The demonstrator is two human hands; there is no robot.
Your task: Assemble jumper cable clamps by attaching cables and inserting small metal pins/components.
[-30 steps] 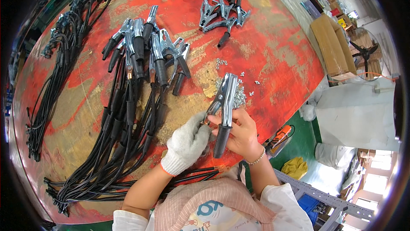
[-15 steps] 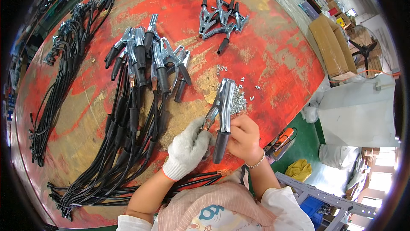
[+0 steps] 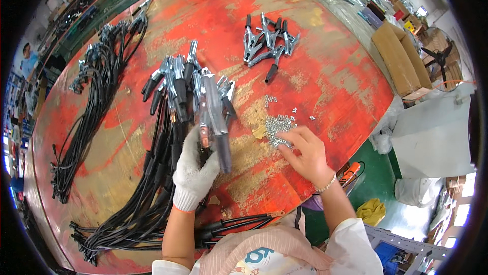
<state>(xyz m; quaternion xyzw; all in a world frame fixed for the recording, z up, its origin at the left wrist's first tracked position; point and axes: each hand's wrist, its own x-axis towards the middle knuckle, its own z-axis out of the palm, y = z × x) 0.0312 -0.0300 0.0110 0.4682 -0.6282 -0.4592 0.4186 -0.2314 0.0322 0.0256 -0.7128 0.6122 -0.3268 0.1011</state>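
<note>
My left hand [image 3: 195, 176], in a white knit glove, grips a metal spring clamp [image 3: 215, 104] with a black handle sleeve; the clamp is smeared by motion. A copper-coloured piece [image 3: 204, 135] shows at the clamp, just above the glove. My bare right hand [image 3: 307, 157] reaches over the near edge of a pile of small silvery screws or nuts [image 3: 278, 124], thumb and fingers apart. Nothing shows between those fingers. Beside and behind the held clamp lie several clamps [image 3: 175, 79] fixed to black cables [image 3: 137, 193].
Loose clamps [image 3: 269, 46] lie farther back on the red, worn tabletop [image 3: 335, 87]. Another bundle of black cables [image 3: 89, 117] with clamps stretches along the left. A cardboard box [image 3: 399, 59] and a fan [image 3: 438, 61] stand beyond the right edge. Cable ends [image 3: 249, 220] lie near my body.
My left hand has carried the clamp left, towards the cabled clamps. My right hand has come away from the clamp and opened near the pile of small hardware. The whole view has shifted slightly.
</note>
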